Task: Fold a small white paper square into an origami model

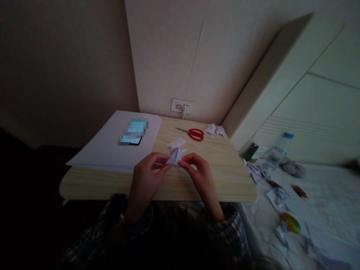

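A folded white paper piece (175,156), peaked and creased into triangles, is held up between both hands over the wooden table. My left hand (146,173) pinches its left corner between thumb and fingers. On the opposite corner, my right hand (199,171) grips with thumb and forefinger. Just behind it lies a small white paper strip (176,143); whether the two touch I cannot tell. Farther back, scissors with red handles (195,134) lie with their blades pointing left.
Large white paper sheets (95,150) cover the table's left side, with a lit phone (134,131) on them. Two folded paper pieces (215,129) sit at the back right corner. A wall socket (182,106) holds a plug. On the bed (332,187) are a plastic bottle (279,150) and scattered papers.
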`<state>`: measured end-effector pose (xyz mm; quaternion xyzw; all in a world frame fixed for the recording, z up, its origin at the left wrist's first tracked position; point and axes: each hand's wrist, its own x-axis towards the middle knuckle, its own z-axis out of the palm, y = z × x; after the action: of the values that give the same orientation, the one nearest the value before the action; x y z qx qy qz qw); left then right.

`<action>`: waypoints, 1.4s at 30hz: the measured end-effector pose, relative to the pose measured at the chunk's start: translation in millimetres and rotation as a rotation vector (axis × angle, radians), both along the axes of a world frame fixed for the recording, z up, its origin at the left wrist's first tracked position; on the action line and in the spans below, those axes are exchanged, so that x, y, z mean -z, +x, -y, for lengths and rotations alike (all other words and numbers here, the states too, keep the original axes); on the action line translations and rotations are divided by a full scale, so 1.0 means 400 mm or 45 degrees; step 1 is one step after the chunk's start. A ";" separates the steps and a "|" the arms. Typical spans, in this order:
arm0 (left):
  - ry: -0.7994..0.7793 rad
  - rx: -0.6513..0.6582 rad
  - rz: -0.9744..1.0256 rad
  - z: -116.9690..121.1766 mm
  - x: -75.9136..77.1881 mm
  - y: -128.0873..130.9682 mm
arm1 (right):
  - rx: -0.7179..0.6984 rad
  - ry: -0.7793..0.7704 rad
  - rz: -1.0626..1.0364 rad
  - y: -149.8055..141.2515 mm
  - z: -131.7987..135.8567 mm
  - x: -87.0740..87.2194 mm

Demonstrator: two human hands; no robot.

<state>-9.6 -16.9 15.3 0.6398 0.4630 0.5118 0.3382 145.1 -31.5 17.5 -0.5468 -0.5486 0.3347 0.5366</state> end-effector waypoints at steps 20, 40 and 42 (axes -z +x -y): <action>-0.256 0.026 0.291 -0.016 0.008 0.005 | -0.029 0.079 0.025 -0.002 -0.009 0.026; -0.357 0.096 0.083 -0.050 0.033 -0.013 | -0.097 0.003 -0.073 -0.004 -0.032 0.073; -0.370 0.112 0.109 -0.052 0.039 -0.012 | -0.089 0.011 -0.081 -0.004 -0.033 0.074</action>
<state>-14.5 4.0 -0.1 0.5814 0.4888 0.4509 0.4687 143.5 -18.3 -12.2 -0.5141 -0.5514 0.3681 0.5441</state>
